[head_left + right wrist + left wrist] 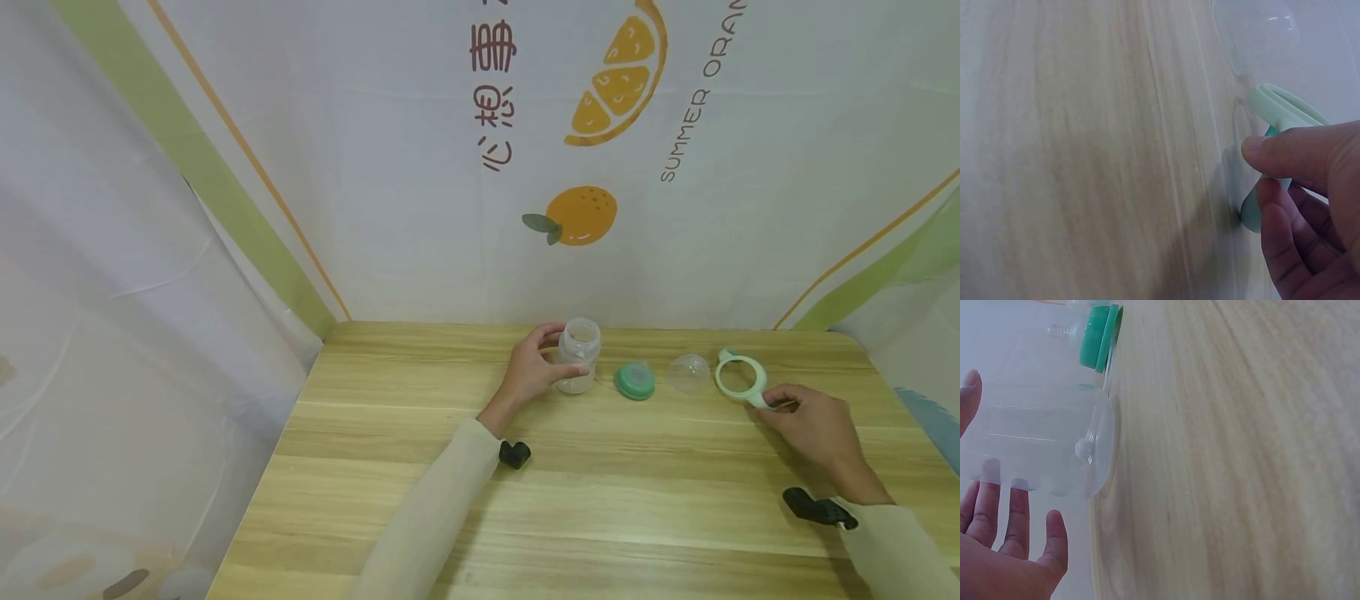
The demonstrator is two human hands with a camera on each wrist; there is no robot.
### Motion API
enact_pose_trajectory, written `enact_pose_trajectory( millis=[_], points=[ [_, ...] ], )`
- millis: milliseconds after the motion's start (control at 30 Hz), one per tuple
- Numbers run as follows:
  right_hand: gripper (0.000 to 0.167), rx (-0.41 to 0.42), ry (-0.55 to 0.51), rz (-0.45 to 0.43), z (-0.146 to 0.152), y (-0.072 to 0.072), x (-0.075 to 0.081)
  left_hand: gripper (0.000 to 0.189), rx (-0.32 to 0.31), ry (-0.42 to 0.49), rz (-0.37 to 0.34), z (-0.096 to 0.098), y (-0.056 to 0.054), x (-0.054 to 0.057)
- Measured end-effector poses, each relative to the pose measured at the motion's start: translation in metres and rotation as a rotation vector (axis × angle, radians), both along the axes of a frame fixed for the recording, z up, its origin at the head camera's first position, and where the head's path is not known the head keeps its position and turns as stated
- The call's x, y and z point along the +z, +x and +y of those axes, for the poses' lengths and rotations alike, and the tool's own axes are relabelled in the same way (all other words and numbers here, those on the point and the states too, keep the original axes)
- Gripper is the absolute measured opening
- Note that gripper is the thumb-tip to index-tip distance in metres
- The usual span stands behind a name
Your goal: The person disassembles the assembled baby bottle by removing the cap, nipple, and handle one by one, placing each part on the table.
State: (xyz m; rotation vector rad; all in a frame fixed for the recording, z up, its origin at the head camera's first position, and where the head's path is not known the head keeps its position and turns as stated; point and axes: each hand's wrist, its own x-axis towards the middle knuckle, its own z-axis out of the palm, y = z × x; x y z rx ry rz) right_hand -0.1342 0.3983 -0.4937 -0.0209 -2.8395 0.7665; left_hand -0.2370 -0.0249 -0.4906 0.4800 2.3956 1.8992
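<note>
A translucent baby bottle (pixel 579 352), its mouth uncovered, stands upright near the table's back edge. My left hand (pixel 528 368) holds it from the side, thumb across the front and fingers behind. Fingertips show through the bottle wall (pixel 1041 434) in the left wrist view. On the right, my right hand (pixel 816 423) pinches one handle of a pale green two-handled bottle ring (pixel 762 379) between thumb and fingers. The ring is tilted, its lower handle (pixel 1251 212) close over the table in the right wrist view.
Right of the bottle, a green screw collar with a clear nipple (pixel 636 381) lies on the wooden table (pixel 600 483). Next to it is a clear domed cover (pixel 688 375). A white curtain with orange prints (pixel 420 208) hangs right behind the table.
</note>
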Motion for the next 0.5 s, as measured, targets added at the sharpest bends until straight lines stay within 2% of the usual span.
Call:
enact_pose_trajectory(
  millis=[500],
  points=[
    [0.025, 0.013, 0.005, -0.006, -0.0027, 0.0012, 0.0018, 0.076, -0.002, 0.0, 0.011, 0.0, -0.0002, 0.0002]
  ],
)
